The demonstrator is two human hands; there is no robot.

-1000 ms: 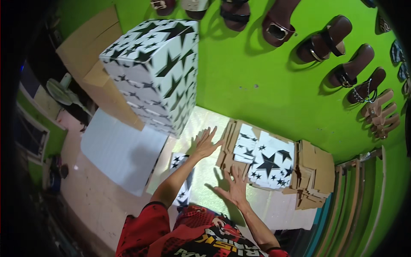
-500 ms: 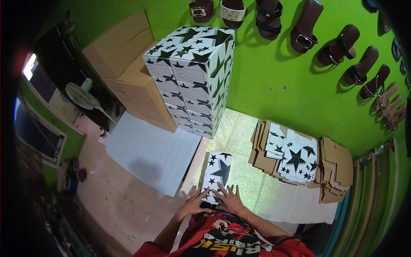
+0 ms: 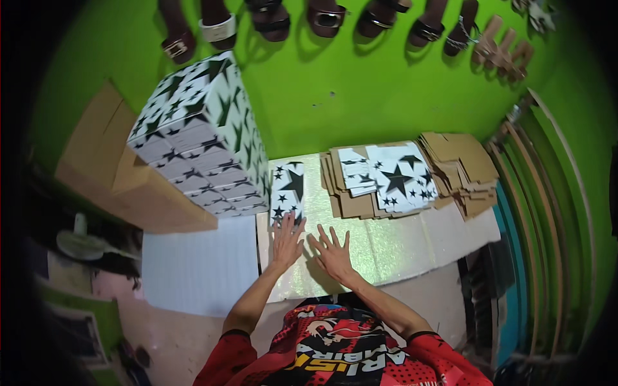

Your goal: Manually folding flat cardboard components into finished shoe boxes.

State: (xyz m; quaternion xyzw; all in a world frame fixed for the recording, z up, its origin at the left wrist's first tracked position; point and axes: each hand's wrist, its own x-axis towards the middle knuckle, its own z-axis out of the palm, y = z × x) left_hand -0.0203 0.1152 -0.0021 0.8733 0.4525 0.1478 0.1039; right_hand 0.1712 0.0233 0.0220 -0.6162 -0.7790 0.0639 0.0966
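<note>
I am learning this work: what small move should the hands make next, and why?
Perhaps move the right hand to the flat star-printed cardboard: that hand is empty, and the starred box by the left hand looks closed.

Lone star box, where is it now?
Head view, left of centre: the box lies between the tall stack and cardboard pile, its near end by the left hand.

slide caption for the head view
Left hand at a star-print box, right hand spread over the shiny surface.
</note>
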